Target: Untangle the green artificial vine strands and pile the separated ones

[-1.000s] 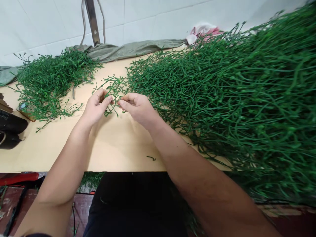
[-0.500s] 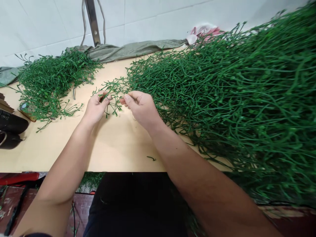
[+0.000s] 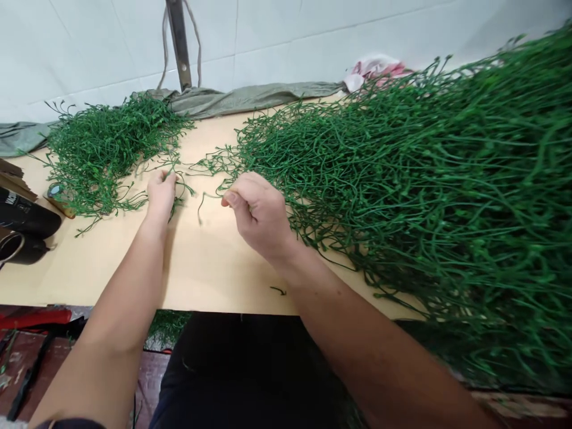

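Observation:
My left hand is closed on a few thin green branching stems, low over the table between the two piles. My right hand, curled with thumb against fingers, pinches one thin green stem that sticks out to the left and bends down. To the right spreads a large pile of long green stems with small tufted tips. A smaller heap of similar branching stems lies beyond my left hand, to the left. Some loose stems trail from the large pile toward my left hand.
The pale tabletop bears a short dark stem scrap near its front edge. Black cylindrical objects lie at the left edge. Along the wall run a grey-green cloth, a pink-and-white cloth and a metal post.
My left hand has moved left toward the smaller heap with its stems. My right hand has turned and come slightly nearer, with a single stem now showing from its fingers. The view has shifted slightly.

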`<state>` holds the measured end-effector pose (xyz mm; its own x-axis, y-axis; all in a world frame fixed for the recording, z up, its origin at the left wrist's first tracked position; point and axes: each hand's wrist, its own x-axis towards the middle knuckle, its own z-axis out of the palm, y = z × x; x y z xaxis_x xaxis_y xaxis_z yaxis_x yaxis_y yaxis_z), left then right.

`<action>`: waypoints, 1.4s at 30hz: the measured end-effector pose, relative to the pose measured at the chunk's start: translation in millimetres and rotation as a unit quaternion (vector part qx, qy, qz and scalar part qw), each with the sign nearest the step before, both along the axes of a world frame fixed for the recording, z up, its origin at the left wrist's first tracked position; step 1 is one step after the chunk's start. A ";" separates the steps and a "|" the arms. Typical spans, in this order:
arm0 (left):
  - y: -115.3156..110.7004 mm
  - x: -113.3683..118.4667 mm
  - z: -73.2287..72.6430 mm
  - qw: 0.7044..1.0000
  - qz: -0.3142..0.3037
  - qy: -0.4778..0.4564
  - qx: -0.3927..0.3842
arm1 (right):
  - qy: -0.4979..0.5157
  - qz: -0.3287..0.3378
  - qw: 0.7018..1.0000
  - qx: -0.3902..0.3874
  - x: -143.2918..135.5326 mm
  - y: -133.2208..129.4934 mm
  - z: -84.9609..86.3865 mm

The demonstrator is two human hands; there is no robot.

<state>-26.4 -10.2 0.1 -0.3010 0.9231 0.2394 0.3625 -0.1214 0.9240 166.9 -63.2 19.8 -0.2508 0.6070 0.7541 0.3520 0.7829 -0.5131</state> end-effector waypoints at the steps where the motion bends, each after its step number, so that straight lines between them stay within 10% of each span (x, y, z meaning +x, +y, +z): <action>1: -0.3 -3.2 0.9 0.999 0.011 -0.035 -0.006 | 0.002 -0.025 1.000 -0.008 2.9 3.1 -0.7; 8: -19.5 28.4 13.7 0.992 -0.098 -0.073 -0.026 | -0.033 -0.287 0.957 -0.033 34.5 43.8 -25.9; 18: -30.5 46.9 14.9 0.982 -0.187 -0.029 -0.023 | 0.042 0.006 0.965 -0.257 -6.2 34.4 -28.8; 34: -14.5 51.2 3.2 0.991 -0.130 -0.022 -0.037 | -0.049 0.094 0.952 -0.287 -5.6 23.3 -11.5; 42: -7.0 4.9 5.7 0.989 0.115 -0.076 -0.057 | -0.080 0.172 0.959 -0.211 -12.7 -6.6 -1.6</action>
<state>-21.5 -17.2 5.9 -0.5301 0.8447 0.0741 0.2241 0.0552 0.9730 154.1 -69.8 18.2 -0.5826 0.7103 0.3950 0.2103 0.6012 -0.7709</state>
